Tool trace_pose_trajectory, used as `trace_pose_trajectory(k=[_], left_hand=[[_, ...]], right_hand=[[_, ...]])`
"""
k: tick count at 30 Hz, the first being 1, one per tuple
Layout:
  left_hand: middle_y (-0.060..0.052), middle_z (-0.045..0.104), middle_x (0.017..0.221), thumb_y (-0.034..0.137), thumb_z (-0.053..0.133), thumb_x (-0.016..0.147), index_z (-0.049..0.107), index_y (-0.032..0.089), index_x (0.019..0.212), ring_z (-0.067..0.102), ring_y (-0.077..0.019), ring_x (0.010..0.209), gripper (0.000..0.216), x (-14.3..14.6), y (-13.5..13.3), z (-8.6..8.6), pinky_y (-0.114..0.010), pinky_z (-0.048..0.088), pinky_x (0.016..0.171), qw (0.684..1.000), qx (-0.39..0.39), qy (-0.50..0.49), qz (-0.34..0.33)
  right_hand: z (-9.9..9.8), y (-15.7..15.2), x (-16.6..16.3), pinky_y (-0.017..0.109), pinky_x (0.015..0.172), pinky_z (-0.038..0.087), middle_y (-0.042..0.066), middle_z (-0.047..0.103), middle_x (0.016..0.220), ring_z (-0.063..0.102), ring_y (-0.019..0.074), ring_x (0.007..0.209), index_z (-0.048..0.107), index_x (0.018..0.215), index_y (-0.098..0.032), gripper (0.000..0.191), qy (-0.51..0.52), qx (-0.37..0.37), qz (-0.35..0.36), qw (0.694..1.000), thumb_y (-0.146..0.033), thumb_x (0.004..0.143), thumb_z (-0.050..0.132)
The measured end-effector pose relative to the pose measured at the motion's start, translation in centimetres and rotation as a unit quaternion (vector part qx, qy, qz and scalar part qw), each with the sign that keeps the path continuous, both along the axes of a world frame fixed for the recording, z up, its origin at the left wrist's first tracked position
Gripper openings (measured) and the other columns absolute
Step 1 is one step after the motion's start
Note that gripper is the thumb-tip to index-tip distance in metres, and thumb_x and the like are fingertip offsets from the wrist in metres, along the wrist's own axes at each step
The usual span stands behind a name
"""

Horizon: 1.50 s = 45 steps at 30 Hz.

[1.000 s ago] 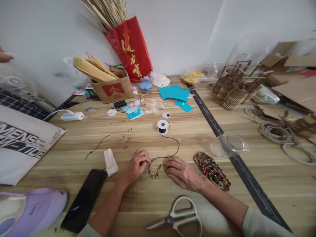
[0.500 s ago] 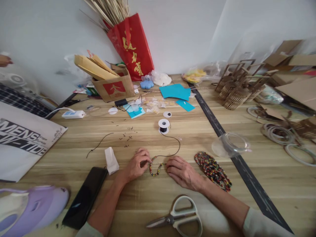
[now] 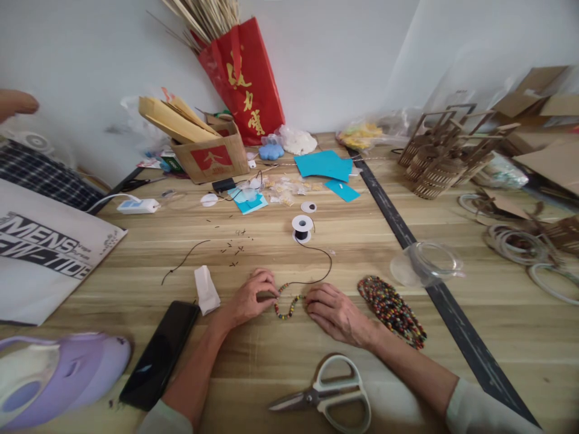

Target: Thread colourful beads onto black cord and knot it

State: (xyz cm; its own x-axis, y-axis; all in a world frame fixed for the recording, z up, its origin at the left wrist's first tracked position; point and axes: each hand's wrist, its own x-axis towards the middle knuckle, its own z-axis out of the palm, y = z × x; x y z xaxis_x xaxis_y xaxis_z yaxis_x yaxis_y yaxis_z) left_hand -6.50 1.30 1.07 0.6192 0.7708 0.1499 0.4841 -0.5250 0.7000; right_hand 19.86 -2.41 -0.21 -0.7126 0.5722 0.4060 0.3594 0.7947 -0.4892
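A short curved string of multicoloured beads [image 3: 286, 314] lies on the wooden table between my two hands. My left hand [image 3: 256, 296] pinches its left side between thumb and fingertips. At the other end, my right hand [image 3: 332, 308] has its fingers closed on the bead string, the fingertips partly hidden. A thin black cord [image 3: 329, 262] runs from the beads in a loop back to a white spool [image 3: 302, 229] of black cord. Right of my right hand rests a heap of beaded strands [image 3: 391, 310]. White-handled scissors [image 3: 330, 395] lie nearest to me.
A black phone [image 3: 159, 355] and a folded white paper [image 3: 207, 290] are left of my left arm. Cut cord bits [image 3: 235, 248] lie beyond. At the back stand a cardboard box [image 3: 212, 150] and a red bag [image 3: 248, 84]. Another person's hand [image 3: 18, 103] shows far left.
The view has shifted slightly. Both hands keep their hold on the bead string, which has barely moved. The other person's hand at far left reaches further into view.
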Motion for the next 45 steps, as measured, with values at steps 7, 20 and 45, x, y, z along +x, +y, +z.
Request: trace_pose_trajectory(k=[7, 20, 45], left_hand=[[-0.005, 0.061, 0.088, 0.014, 0.067, 0.078, 0.070, 0.019, 0.082, 0.050, -0.0218, 0.104, 0.007, 0.1, -0.1, 0.1, -0.037, 0.042, 0.092, 1.000, 0.002, -0.003, 0.002], [-0.006, 0.060, 0.095, 0.016, 0.069, 0.078, 0.072, 0.021, 0.079, 0.048, -0.0219, 0.110, 0.006, -0.2, -0.3, 1.0, -0.038, 0.040, 0.097, 0.999, -0.023, -0.003, -0.027], [-0.006, 0.058, 0.104, 0.017, 0.071, 0.075, 0.073, 0.023, 0.077, 0.043, -0.0243, 0.118, 0.006, -0.1, -0.7, 1.4, -0.040, 0.035, 0.104, 0.998, -0.025, 0.037, -0.047]], right_hand=[[0.0, 0.0, 0.0, 0.041, 0.092, 0.046, 0.010, 0.062, 0.101, 0.053, 0.0208, 0.102, 0.059, 0.095, -0.016, 0.012, 0.006, 0.001, 0.001, 1.000, -0.015, 0.093, 0.047], [-0.3, 0.0, 0.0, 0.040, 0.092, 0.047, 0.009, 0.062, 0.100, 0.054, 0.0200, 0.102, 0.058, 0.096, -0.017, 0.011, 0.005, 0.003, 0.001, 1.000, -0.016, 0.093, 0.048], [-0.1, 0.0, 0.0, 0.040, 0.092, 0.047, 0.009, 0.062, 0.100, 0.055, 0.0200, 0.102, 0.058, 0.096, -0.017, 0.010, 0.004, 0.007, 0.000, 1.000, -0.015, 0.092, 0.049]])
